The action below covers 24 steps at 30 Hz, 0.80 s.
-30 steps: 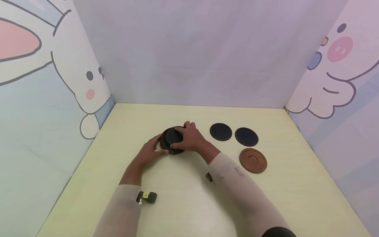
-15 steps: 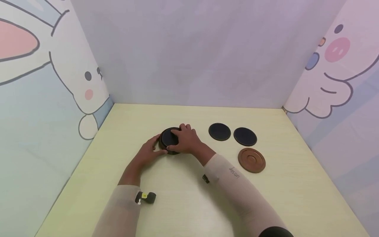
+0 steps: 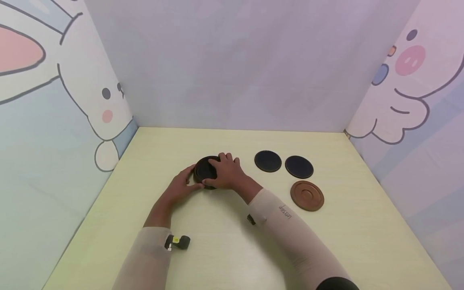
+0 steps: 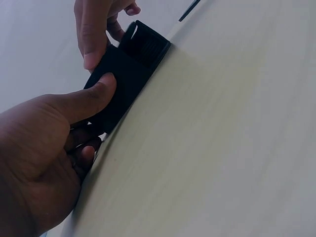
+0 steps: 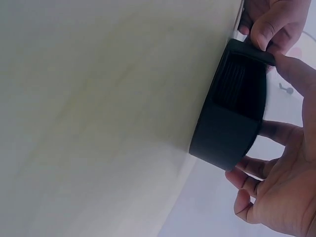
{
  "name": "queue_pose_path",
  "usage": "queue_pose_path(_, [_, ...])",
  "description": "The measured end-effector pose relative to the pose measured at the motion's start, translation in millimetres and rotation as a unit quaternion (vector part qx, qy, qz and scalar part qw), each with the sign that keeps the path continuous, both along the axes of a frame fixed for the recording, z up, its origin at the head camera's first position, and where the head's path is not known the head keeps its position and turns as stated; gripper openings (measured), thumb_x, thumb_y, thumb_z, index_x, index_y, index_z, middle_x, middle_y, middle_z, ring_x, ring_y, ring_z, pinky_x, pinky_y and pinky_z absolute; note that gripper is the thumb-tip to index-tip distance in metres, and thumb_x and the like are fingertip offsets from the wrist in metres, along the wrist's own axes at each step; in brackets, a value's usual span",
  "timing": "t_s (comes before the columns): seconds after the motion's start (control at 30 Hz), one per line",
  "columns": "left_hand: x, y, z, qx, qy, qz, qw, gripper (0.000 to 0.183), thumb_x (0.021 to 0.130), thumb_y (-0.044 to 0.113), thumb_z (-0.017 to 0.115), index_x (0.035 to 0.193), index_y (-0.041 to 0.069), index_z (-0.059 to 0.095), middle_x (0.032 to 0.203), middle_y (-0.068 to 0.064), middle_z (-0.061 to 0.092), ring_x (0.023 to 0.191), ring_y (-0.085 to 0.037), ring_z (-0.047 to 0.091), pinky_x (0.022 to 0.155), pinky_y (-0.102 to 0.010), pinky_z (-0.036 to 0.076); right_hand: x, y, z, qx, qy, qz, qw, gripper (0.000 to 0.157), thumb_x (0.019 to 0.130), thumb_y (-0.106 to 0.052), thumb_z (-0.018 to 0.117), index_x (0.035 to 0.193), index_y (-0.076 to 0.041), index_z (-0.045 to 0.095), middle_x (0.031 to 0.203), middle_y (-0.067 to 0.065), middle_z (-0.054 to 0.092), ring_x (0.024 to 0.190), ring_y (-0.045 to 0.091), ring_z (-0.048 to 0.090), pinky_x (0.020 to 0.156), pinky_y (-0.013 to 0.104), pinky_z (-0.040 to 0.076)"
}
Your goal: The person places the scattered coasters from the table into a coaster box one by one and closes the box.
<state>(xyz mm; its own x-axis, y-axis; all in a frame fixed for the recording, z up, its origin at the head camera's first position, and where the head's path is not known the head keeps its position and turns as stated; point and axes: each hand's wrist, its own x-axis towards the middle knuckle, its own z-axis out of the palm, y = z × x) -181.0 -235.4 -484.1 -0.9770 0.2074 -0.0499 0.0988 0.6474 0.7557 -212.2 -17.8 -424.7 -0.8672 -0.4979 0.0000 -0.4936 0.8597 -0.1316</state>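
Observation:
A round black coaster holder (image 3: 197,176) stands on the table, left of centre; the wrist views show its side wall (image 5: 222,134) with a wide cut-out and thin stacked edges inside. A black coaster (image 3: 206,169) lies level in its top. My left hand (image 3: 180,185) grips the holder's left side, its thumb (image 4: 105,85) on the outer wall and the fingers partly hidden behind. From the right, my right hand (image 3: 227,172) pinches the coaster at the top, thumb near the front rim and index finger across the disc. Part of the coaster is hidden under this hand.
Two black round coasters (image 3: 268,161) (image 3: 299,166) lie flat on the table (image 3: 217,249) right of the holder. Nearer me lies a brown ringed disc (image 3: 307,195). Walls printed with cartoon animals close off both sides, and a plain pale wall (image 3: 235,72) stands behind.
My right hand has lowered the black coaster from a tilted position above the holder into its top, where it now lies level. The left hand has kept its grip on the holder.

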Motion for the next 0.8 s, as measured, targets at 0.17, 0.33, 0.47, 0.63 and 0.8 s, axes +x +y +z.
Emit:
queue_pose_path(0.17, [0.5, 0, 0.1, 0.000, -0.001, -0.001, 1.0000, 0.096, 0.080, 0.066, 0.069, 0.157, 0.027, 0.027, 0.164, -0.002, 0.029, 0.147, -0.030, 0.037, 0.113, -0.052, 0.044, -0.1, 0, -0.9, 0.006, -0.001, 0.001, 1.000, 0.084, 0.083, -0.078, 0.053, 0.151, -0.031, 0.041, 0.145, 0.007, 0.041, 0.128, 0.028, 0.039, 0.098, 0.051, 0.039])
queue_pose_path(0.33, [0.1, 0, -0.3, 0.001, 0.000, -0.002, 1.0000, 0.096, 0.080, 0.066, 0.069, 0.157, 0.027, 0.027, 0.164, -0.002, 0.030, 0.147, -0.030, 0.036, 0.113, -0.053, 0.044, -0.5, 3, -0.6, -0.002, -0.001, 0.005, 1.000, 0.084, 0.083, -0.078, 0.053, 0.151, -0.030, 0.040, 0.145, 0.007, 0.041, 0.127, 0.028, 0.039, 0.098, 0.051, 0.039])
queue_pose_path(0.47, [-0.3, -1, -0.5, 0.001, 0.006, -0.004, 1.0000, 0.095, 0.080, 0.065, 0.069, 0.157, 0.028, 0.028, 0.164, -0.002, 0.030, 0.148, -0.029, 0.034, 0.113, -0.052, 0.044, -1.0, 6, 0.9, -0.018, -0.006, 0.011, 1.000, 0.086, 0.082, -0.079, 0.053, 0.151, -0.030, 0.040, 0.143, 0.005, 0.043, 0.125, 0.027, 0.041, 0.096, 0.049, 0.039])
queue_pose_path(0.63, [0.6, -1, 0.2, 0.000, 0.006, -0.003, 1.0000, 0.095, 0.081, 0.064, 0.069, 0.157, 0.028, 0.027, 0.164, -0.003, 0.029, 0.149, -0.030, 0.034, 0.113, -0.053, 0.044, -1.4, 10, 4.4, -0.036, -0.014, 0.020, 0.999, 0.086, 0.083, -0.077, 0.055, 0.151, -0.028, 0.040, 0.141, 0.006, 0.045, 0.124, 0.026, 0.042, 0.094, 0.048, 0.039])
queue_pose_path(0.8, [1.3, 0, 0.5, 0.002, 0.001, 0.000, 1.0000, 0.095, 0.080, 0.065, 0.069, 0.157, 0.029, 0.027, 0.164, -0.002, 0.029, 0.148, -0.030, 0.035, 0.113, -0.053, 0.044, -2.3, 14, 6.1, -0.046, -0.024, 0.025, 0.998, 0.085, 0.084, -0.077, 0.054, 0.152, -0.028, 0.039, 0.145, 0.006, 0.044, 0.126, 0.027, 0.042, 0.096, 0.050, 0.040])
